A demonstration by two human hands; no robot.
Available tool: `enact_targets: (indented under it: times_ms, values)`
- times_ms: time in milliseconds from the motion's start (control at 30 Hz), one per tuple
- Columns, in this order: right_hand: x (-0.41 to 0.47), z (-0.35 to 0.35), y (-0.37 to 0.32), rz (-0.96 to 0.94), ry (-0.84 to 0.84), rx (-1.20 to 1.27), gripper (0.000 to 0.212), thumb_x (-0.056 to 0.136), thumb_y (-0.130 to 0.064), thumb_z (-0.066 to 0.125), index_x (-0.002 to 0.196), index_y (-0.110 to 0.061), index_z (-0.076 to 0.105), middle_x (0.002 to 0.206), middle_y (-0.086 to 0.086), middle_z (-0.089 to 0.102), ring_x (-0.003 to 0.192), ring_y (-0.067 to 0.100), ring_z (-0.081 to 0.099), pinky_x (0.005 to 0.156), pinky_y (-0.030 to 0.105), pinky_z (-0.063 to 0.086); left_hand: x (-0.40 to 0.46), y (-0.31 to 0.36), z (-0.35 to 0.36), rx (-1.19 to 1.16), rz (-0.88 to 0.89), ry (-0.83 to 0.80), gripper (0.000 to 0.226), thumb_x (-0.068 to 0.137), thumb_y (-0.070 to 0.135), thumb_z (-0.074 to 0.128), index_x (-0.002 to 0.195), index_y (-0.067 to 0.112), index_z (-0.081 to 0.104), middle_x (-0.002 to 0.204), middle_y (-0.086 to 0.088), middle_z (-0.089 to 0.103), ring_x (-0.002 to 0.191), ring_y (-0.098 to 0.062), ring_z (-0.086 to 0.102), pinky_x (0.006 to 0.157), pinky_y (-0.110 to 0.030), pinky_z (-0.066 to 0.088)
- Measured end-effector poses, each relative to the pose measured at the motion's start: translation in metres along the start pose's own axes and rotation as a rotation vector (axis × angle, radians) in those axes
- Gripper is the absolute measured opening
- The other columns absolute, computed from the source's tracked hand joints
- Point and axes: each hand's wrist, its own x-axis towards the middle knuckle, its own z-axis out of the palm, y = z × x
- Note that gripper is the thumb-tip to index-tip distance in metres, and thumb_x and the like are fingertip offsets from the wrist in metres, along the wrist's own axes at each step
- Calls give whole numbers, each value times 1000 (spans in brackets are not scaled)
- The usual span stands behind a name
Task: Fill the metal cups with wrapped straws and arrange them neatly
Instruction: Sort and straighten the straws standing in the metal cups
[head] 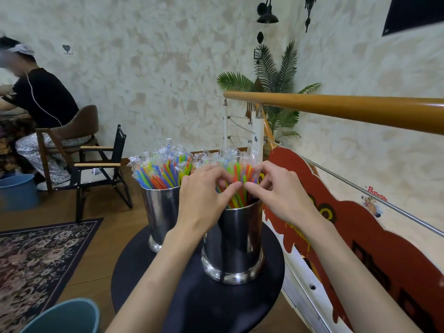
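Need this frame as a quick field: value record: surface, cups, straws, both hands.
surface: round black table
near cup: shiny metal cup, upright, holds colourful wrapped straws
far cup: second shiny metal cup, upright, behind and to the left, packed with its own bundle of wrapped straws
left hand: left hand, fingers curled around the near cup's straws
right hand: right hand, fingers curled around the same straws, fingertips almost meeting the left's
floor: blue plastic bucket at lower left

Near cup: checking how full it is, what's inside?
Wrapped colourful straws stand in the near cup, gathered by the left hand and right hand. Its steel wall hides their lower ends.
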Motion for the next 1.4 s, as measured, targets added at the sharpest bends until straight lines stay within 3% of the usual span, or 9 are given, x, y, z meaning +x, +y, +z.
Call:
enact_targets:
  times_ms: [533,667,833,933,1000,1100,1200,1300,1400]
  values:
    - [0,-1,-3,26,-25,28,20,89,-40,73,101,-37,57,69,-11,70,70,-4,64,61,18,45,-1,-7,4,-30,-59,69,15,85,37,79,81,25,71,67,14,57,69,0,52,72,-44,50]
    - [-1,-1,-5,34,-29,17,23,88,-40,74,103,-37,56,69,-11,69,69,-2,64,61,18,45,0,-7,4,-48,-76,65,12,86,35,78,81,32,68,65,16,58,67,2,54,70,-36,49]
    - [-2,-11,-7,48,-80,68,55,79,-38,85,120,-35,50,74,-15,72,73,-7,65,64,16,43,1,-8,4,-101,-125,58,7,85,31,77,82,29,72,63,14,60,66,0,55,67,-30,43]
    - [-1,-23,-9,51,-55,125,66,72,-42,89,120,-33,45,79,-16,73,73,-3,65,68,22,44,4,-6,2,-170,-155,51,6,85,29,77,82,29,71,65,12,60,59,-1,52,66,-30,45]
    - [-1,-28,-11,47,-48,138,61,72,-53,84,117,-35,46,79,-15,73,75,-3,64,69,25,44,9,-3,-2,-227,-171,49,6,85,29,77,82,29,72,67,10,61,54,-1,48,64,-30,45]
    - [0,-29,-18,40,-73,152,42,82,-72,62,102,-36,61,76,-12,72,72,0,66,67,25,46,19,3,-7,-251,-185,50,5,86,31,77,84,27,74,63,10,59,52,0,48,63,-28,43]
    - [2,-26,-22,-6,-36,134,50,94,-67,46,75,-27,69,64,-3,66,62,-3,62,58,12,40,29,10,-11,-251,-193,50,4,86,31,76,84,28,75,57,11,55,50,0,48,61,-27,43]
    - [6,-25,-22,-17,0,-11,46,96,-49,58,76,-12,74,60,8,61,58,5,56,54,12,36,40,17,-15,-250,-169,33,4,87,28,75,83,28,74,57,10,51,51,-2,48,61,-25,43]
    - [12,-31,-24,-6,123,-117,17,88,-38,74,93,-22,75,70,-4,58,65,5,51,57,14,32,51,21,-20,-284,-161,16,7,87,29,74,81,28,72,72,8,59,60,-11,55,63,-33,47]
